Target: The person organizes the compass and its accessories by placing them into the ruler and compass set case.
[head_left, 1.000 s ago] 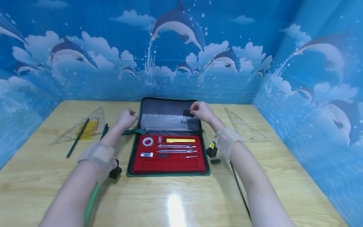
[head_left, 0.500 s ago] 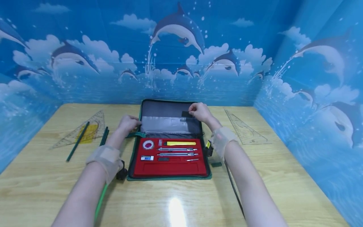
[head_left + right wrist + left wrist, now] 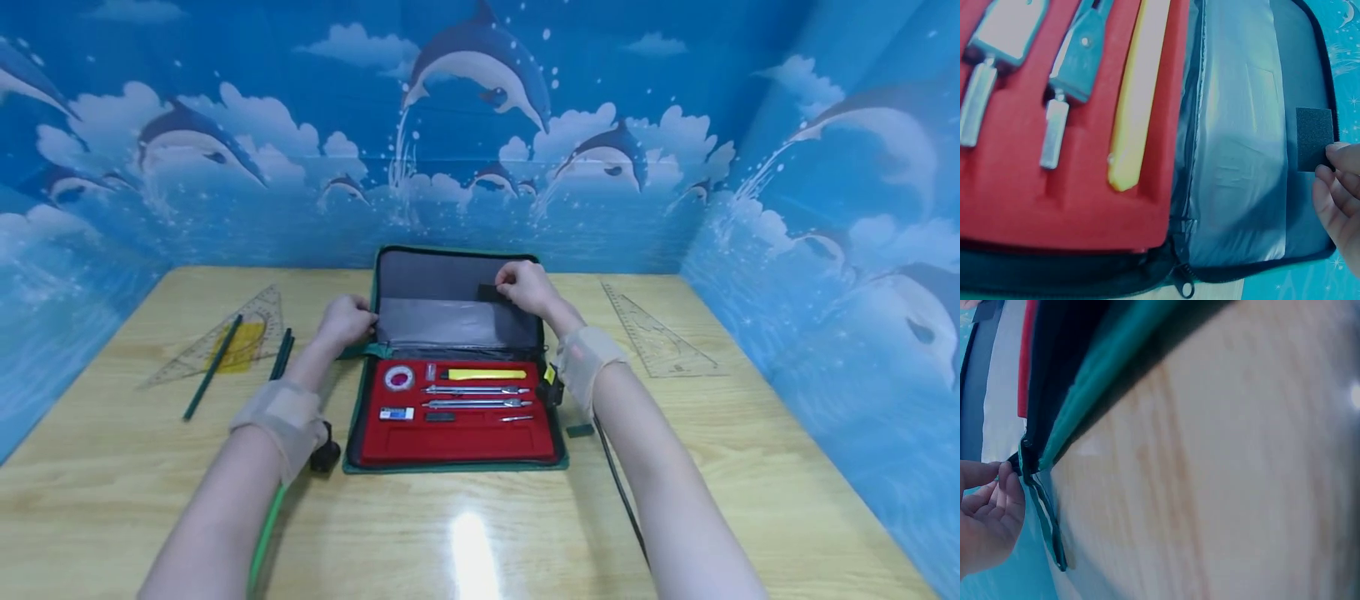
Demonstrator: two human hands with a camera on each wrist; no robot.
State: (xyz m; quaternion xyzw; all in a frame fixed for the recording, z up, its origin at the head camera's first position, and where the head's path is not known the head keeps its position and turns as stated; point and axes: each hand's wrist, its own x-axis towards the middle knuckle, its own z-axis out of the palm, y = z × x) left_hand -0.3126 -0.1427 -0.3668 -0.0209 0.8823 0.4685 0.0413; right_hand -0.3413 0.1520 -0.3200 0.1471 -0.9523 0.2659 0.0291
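A green zip case (image 3: 457,468) lies unfolded, its lid raised at the back with a clear plastic pocket (image 3: 427,321) inside. My left hand (image 3: 347,321) pinches the lid's left edge near the hinge, between thumb and finger in the left wrist view. With thumb and fingertips, my right hand (image 3: 525,287) holds a small dark rectangular piece with a grainy face (image 3: 1314,139) against the grey lining, just above the pocket's opening. The red tray (image 3: 457,446) holds a yellow utility knife (image 3: 487,375), two metal compasses (image 3: 480,404), a tape roll (image 3: 399,378) and an eraser (image 3: 396,413).
Left of the case lie a clear set square (image 3: 180,362), a yellow sheet (image 3: 242,346) and dark green pencils (image 3: 213,367). Another clear set square (image 3: 660,337) lies at the right. A small dark green block (image 3: 580,431) sits beside the case's right edge.
My left hand has moved right and taken hold of the lid's edge. The lid stands slightly higher. My right hand has shifted the dark piece slightly left over the lid.
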